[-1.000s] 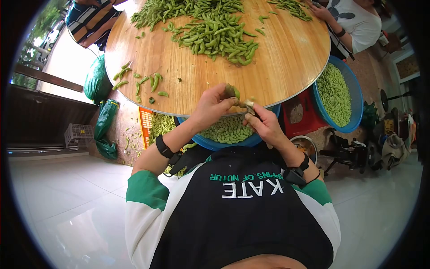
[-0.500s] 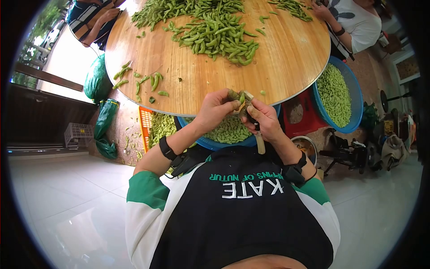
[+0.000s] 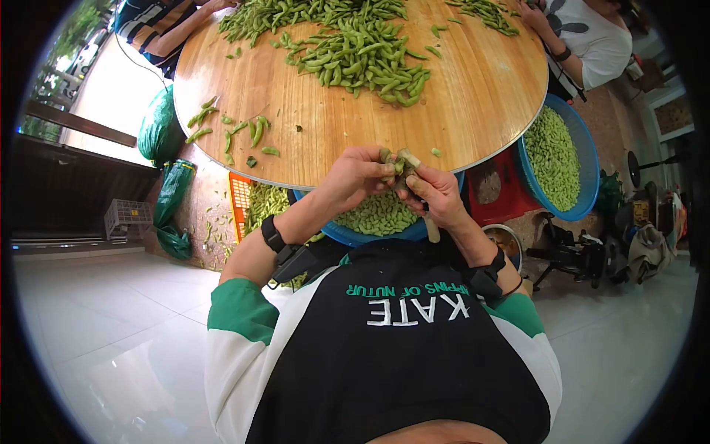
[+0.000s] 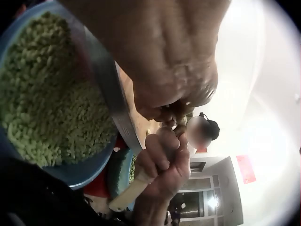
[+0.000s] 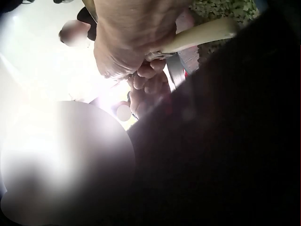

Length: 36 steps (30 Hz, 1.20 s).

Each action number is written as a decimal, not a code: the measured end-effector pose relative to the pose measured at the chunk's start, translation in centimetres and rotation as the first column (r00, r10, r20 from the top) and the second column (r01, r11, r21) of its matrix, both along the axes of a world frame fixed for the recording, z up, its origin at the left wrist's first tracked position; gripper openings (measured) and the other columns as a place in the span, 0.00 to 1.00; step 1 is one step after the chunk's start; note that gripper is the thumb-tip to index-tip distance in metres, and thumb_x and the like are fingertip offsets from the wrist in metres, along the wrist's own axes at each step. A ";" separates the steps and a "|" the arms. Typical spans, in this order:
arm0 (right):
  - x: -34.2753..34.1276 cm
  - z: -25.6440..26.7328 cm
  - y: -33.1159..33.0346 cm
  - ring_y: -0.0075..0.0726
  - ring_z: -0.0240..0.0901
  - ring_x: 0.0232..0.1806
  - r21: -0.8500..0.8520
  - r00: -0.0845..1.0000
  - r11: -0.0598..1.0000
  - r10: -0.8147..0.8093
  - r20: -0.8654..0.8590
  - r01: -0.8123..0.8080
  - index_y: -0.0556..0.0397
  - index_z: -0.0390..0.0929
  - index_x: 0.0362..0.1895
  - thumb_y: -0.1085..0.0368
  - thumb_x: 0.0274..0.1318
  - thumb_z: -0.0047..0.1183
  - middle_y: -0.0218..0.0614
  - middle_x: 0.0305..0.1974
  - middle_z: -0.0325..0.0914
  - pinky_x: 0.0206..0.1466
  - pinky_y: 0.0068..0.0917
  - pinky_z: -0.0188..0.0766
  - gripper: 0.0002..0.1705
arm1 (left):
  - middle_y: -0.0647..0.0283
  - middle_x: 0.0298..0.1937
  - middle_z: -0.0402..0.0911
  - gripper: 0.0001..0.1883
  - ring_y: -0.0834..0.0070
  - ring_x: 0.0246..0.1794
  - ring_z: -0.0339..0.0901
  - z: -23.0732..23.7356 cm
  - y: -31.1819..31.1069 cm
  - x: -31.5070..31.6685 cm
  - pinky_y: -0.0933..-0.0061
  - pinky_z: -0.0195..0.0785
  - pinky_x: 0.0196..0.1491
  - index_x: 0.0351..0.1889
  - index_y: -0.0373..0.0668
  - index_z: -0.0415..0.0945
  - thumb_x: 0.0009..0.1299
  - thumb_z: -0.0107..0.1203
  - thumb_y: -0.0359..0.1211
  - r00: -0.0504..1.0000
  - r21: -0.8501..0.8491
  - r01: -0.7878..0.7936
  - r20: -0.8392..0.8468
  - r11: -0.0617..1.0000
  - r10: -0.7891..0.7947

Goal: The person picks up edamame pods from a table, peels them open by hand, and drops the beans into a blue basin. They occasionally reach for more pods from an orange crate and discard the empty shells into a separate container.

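Over the near edge of the round wooden table [image 3: 333,133], my left hand [image 3: 356,177] pinches a green pod [image 3: 399,168], partly hidden by the fingers. Right beside it, my right hand [image 3: 436,198] grips a tool whose pale handle [image 3: 433,231] sticks out below the palm. In the left wrist view the same handle [image 4: 128,194] juts from my right hand [image 4: 162,165], close to the left fingertips. The right wrist view has the handle [image 5: 202,35] beside the right hand [image 5: 136,37]; the tool's working end cannot be made out.
Green pods [image 3: 362,55] are heaped on the table's far side, with loose ones [image 3: 255,133] at left. Below my hands stands a blue basin of shelled beans [image 3: 377,214]; another basin [image 3: 555,159] is at right. An orange basket [image 3: 240,203] is at left. Two people sit across.
Since a second ago my hands have come closer together, and the pale handle has swung into view below my right hand. The person at upper left has reached an arm toward the table.
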State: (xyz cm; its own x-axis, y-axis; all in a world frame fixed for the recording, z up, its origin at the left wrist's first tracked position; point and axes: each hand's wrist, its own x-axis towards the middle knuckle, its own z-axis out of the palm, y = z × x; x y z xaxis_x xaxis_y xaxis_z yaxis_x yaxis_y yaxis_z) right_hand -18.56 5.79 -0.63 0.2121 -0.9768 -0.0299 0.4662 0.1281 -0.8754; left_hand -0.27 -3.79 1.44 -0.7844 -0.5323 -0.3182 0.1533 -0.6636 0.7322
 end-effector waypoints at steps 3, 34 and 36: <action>0.0 -0.5 -0.7 0.23 0.71 0.27 -0.660 0.720 0.748 -0.421 -0.551 -0.067 0.60 0.69 0.57 0.71 0.63 0.48 0.31 0.34 0.77 0.27 0.22 0.69 0.19 | 0.65 0.31 0.76 0.04 0.81 0.26 0.71 -0.6 -0.1 0.1 0.79 0.64 0.29 0.36 0.37 0.75 0.67 0.51 0.27 0.997 0.175 0.065 -0.061 0.982 -0.055; 1.4 1.7 -0.2 0.57 0.70 0.32 -0.508 0.460 0.818 -0.354 -0.814 -0.268 0.59 0.70 0.37 0.71 0.45 0.53 0.48 0.29 0.70 0.35 0.40 0.70 0.12 | 0.49 0.36 0.73 0.07 0.52 0.38 0.75 0.4 -9.5 -6.2 0.57 0.68 0.40 0.37 0.37 0.72 0.64 0.54 0.29 0.723 -0.912 0.380 0.189 -0.154 0.664; 0.9 2.3 -0.1 0.53 0.70 0.30 -0.484 0.509 0.854 -0.334 -0.793 -0.193 0.60 0.70 0.39 0.70 0.49 0.53 0.46 0.29 0.71 0.35 0.39 0.69 0.12 | 0.48 0.36 0.73 0.08 0.51 0.39 0.75 -0.4 -10.0 -7.4 0.57 0.69 0.42 0.37 0.36 0.71 0.62 0.53 0.29 0.688 -0.894 0.428 0.228 -0.131 0.689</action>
State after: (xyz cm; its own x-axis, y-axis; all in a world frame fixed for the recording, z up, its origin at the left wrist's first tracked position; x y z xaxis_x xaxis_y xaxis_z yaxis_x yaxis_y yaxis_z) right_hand -17.70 5.64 1.71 0.2711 -0.9168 0.2931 -0.5216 -0.3959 -0.7558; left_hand -7.66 -13.75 1.03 -0.5807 -0.6976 0.4198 -0.6082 0.7145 0.3460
